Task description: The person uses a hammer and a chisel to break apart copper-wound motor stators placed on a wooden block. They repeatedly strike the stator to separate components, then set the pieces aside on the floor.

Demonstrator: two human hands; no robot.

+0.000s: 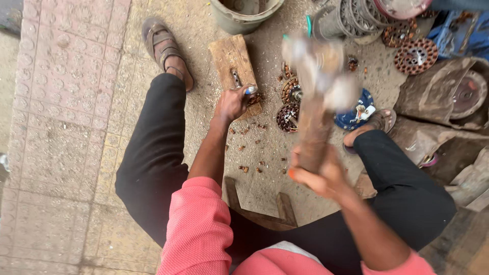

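Wooden-handled hammer (318, 97), blurred, stands raised above the ground, gripped at the handle's end by the right hand (313, 175). Grey bucket (244, 15) sits at the top, contents unclear. Left hand (233, 103), arm outstretched, pinches a small metal piece (250, 90) at the wooden block (235, 69).

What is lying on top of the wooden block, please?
A small metal piece lies on the wooden block. The left hand covers the block's near end, so whatever is there is hidden.
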